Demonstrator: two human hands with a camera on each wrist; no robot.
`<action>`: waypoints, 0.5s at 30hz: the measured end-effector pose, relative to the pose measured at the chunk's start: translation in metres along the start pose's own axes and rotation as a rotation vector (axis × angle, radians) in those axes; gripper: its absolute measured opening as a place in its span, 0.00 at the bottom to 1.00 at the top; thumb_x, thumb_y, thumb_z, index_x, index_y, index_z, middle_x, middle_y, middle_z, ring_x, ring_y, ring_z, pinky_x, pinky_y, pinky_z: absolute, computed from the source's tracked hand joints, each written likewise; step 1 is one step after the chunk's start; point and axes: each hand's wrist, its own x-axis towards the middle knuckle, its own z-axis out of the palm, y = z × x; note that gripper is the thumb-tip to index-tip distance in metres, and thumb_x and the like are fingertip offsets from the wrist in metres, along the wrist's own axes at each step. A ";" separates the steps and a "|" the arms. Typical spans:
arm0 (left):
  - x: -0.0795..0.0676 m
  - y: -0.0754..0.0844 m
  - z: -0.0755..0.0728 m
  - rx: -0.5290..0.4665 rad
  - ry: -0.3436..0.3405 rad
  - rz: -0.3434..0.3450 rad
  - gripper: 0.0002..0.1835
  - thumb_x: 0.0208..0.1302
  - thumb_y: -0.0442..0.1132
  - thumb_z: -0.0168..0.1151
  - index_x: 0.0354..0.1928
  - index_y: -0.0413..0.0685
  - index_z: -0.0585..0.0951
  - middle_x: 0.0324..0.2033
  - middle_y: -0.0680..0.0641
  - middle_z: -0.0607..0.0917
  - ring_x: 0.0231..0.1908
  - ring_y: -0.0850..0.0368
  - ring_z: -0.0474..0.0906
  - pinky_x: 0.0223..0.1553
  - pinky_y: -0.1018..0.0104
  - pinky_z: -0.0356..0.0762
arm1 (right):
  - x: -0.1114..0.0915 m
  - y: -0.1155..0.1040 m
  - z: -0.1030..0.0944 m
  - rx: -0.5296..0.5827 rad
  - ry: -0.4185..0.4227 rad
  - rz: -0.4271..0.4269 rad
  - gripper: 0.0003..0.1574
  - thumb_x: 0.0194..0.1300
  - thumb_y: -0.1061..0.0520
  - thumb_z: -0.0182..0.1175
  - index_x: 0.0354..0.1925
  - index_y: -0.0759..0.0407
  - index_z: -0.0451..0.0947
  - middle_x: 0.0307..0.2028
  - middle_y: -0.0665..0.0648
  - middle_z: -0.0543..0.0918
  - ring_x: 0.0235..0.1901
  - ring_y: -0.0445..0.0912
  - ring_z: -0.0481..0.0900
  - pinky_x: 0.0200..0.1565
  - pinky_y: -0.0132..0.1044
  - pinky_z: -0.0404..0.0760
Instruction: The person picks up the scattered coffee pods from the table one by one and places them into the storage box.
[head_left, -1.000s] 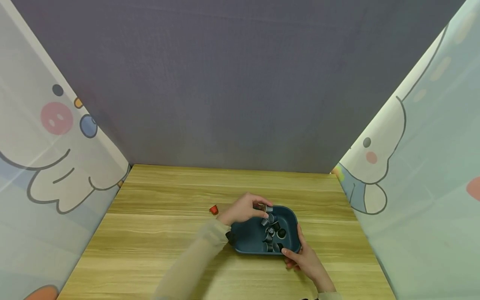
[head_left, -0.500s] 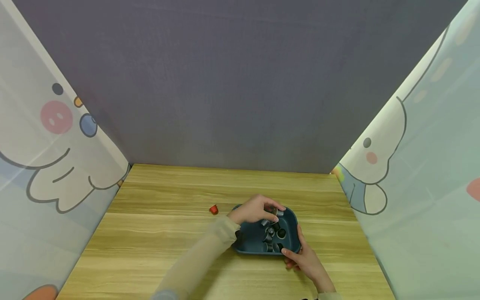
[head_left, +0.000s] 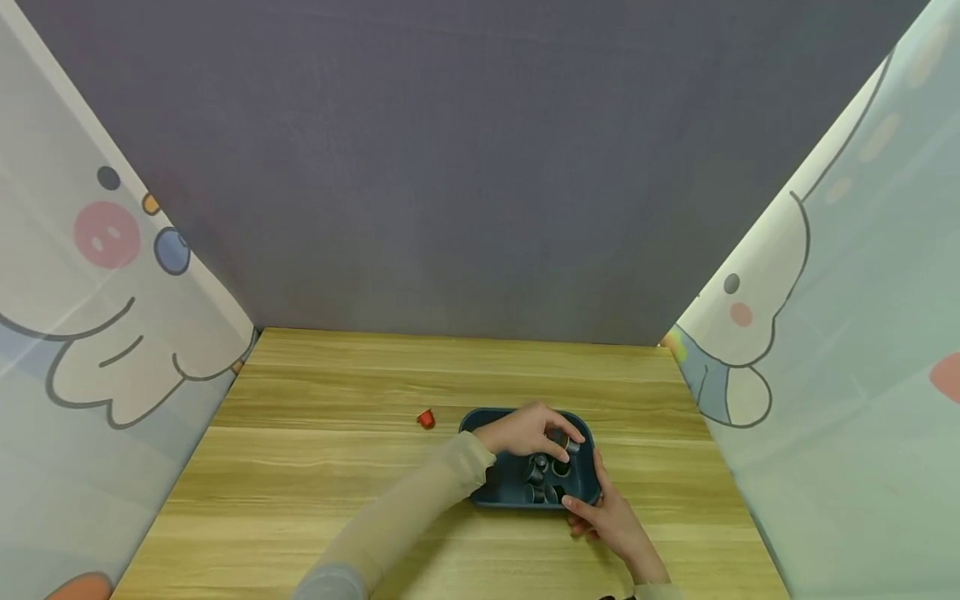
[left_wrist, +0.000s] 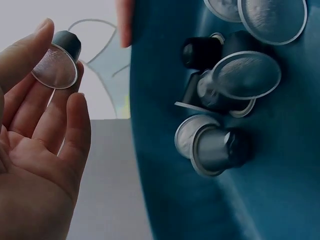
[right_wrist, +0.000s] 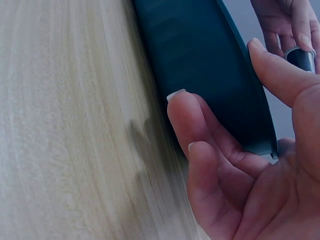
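Note:
In the left wrist view, my left hand (head_left: 525, 429) pinches a dark coffee capsule (left_wrist: 57, 65) with a silver foil lid between thumb and fingers. It is over the right part of a dark blue tray (head_left: 510, 483). Several dark and silver coffee capsules (left_wrist: 220, 147) lie jumbled in that tray, some partly hidden by the left hand in the head view. My right hand (head_left: 615, 517) grips the tray's near right corner, thumb over the rim and fingers around the outer wall, as the right wrist view shows.
A single red capsule (head_left: 426, 419) lies on the wooden table (head_left: 315, 467), left of the tray. Behind the table rises a grey backdrop (head_left: 465, 208). Cartoon-printed panels (head_left: 735, 358) stand along both sides.
The left hand, with the capsule in its fingers, has moved rightward and slightly nearer across the tray. The right hand keeps its grip at the corner; the red capsule lies where it was.

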 end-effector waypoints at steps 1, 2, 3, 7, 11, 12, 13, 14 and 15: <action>0.001 0.000 0.002 -0.002 -0.010 -0.007 0.18 0.63 0.38 0.70 0.56 0.50 0.85 0.46 0.64 0.84 0.15 0.61 0.63 0.22 0.73 0.69 | 0.000 0.000 0.000 0.000 0.000 0.001 0.67 0.68 0.46 0.66 0.79 0.44 0.24 0.28 0.61 0.87 0.26 0.56 0.86 0.25 0.42 0.79; 0.002 0.000 0.003 -0.002 -0.021 -0.014 0.18 0.63 0.38 0.70 0.56 0.50 0.85 0.45 0.65 0.84 0.12 0.60 0.60 0.19 0.73 0.68 | 0.000 0.000 0.000 -0.004 -0.002 0.000 0.67 0.68 0.46 0.66 0.79 0.44 0.24 0.28 0.61 0.87 0.26 0.56 0.86 0.25 0.42 0.79; 0.002 0.000 0.005 -0.004 -0.029 -0.018 0.19 0.63 0.38 0.70 0.56 0.50 0.85 0.44 0.65 0.84 0.11 0.60 0.59 0.18 0.72 0.66 | -0.001 0.000 0.000 -0.008 -0.004 -0.002 0.67 0.68 0.46 0.65 0.79 0.44 0.23 0.28 0.61 0.87 0.26 0.55 0.86 0.25 0.42 0.79; 0.004 -0.003 0.011 0.012 -0.050 -0.029 0.19 0.63 0.39 0.71 0.56 0.51 0.85 0.43 0.66 0.84 0.10 0.61 0.58 0.16 0.71 0.65 | -0.002 -0.003 0.000 -0.003 -0.010 -0.007 0.67 0.68 0.46 0.65 0.79 0.43 0.23 0.29 0.61 0.87 0.26 0.55 0.86 0.25 0.42 0.80; 0.006 -0.006 0.016 0.057 -0.055 -0.024 0.18 0.63 0.40 0.71 0.56 0.54 0.85 0.43 0.67 0.83 0.12 0.62 0.61 0.18 0.72 0.67 | -0.003 -0.004 0.000 0.004 -0.009 -0.012 0.67 0.69 0.46 0.65 0.79 0.44 0.23 0.29 0.62 0.87 0.26 0.56 0.86 0.25 0.43 0.80; 0.006 -0.007 0.017 0.065 -0.057 -0.024 0.18 0.63 0.41 0.71 0.56 0.55 0.85 0.43 0.67 0.84 0.12 0.62 0.61 0.18 0.72 0.67 | -0.003 -0.003 0.000 0.003 -0.009 -0.014 0.67 0.69 0.46 0.65 0.79 0.44 0.23 0.29 0.62 0.87 0.26 0.56 0.86 0.25 0.43 0.80; 0.007 -0.008 0.018 0.073 -0.060 -0.025 0.18 0.63 0.41 0.71 0.55 0.56 0.85 0.42 0.67 0.84 0.11 0.62 0.60 0.18 0.72 0.66 | -0.003 -0.003 0.000 0.001 -0.009 -0.014 0.67 0.69 0.46 0.65 0.79 0.44 0.23 0.29 0.62 0.87 0.26 0.56 0.86 0.25 0.43 0.80; 0.007 -0.008 0.019 0.078 -0.065 -0.025 0.18 0.63 0.41 0.71 0.55 0.56 0.86 0.42 0.67 0.84 0.11 0.62 0.60 0.18 0.73 0.67 | -0.003 -0.002 0.000 -0.001 -0.010 -0.016 0.67 0.69 0.46 0.65 0.79 0.44 0.23 0.28 0.61 0.87 0.26 0.55 0.86 0.25 0.43 0.80; 0.008 -0.009 0.020 0.082 -0.069 -0.028 0.18 0.63 0.41 0.71 0.55 0.57 0.86 0.42 0.67 0.84 0.11 0.62 0.60 0.18 0.73 0.66 | -0.002 -0.002 0.000 -0.002 -0.013 -0.018 0.67 0.69 0.46 0.65 0.79 0.44 0.23 0.28 0.61 0.87 0.26 0.55 0.86 0.25 0.42 0.80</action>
